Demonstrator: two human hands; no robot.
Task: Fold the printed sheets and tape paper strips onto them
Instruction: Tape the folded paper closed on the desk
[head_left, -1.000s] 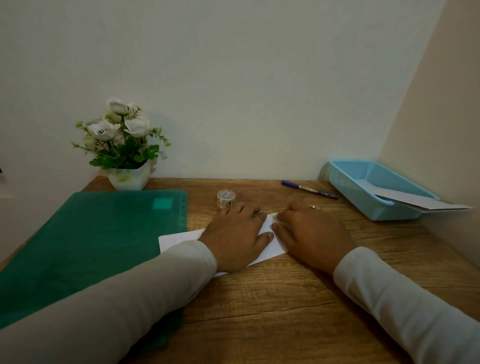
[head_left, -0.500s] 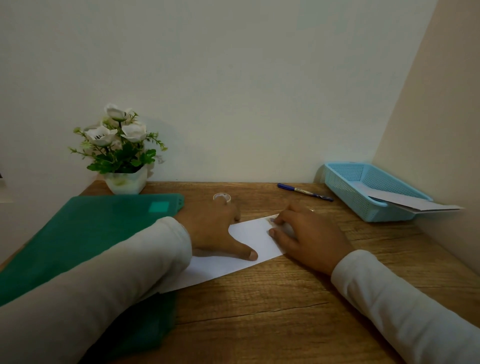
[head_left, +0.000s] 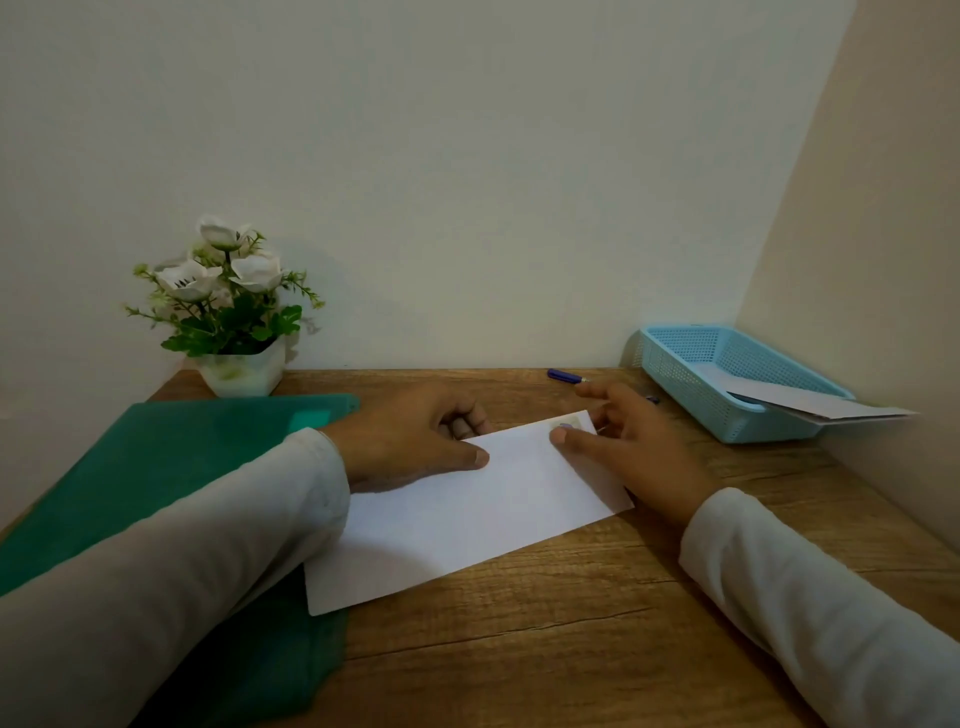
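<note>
One wide right grip (head_left: 634, 441) is pressed on the tape (head_left: 574, 419); what the left grip (head_left: 410, 441) holds cannot be told. Tape may be wrinkled if the sheet (head_left: 467, 514) slides

The wooden tabletop (head_left: 571, 649) I am working over: a flower pot (head_left: 241, 371) at the back left corner, a green folder (head_left: 156, 478) along the left edge, a white sheet (head_left: 467, 514) slantwise at the middle, its near corner overlapping the folder, a blue pen (head_left: 563, 375) by the back edge, a blue basket (head_left: 691, 384) at the back right corner.
</note>
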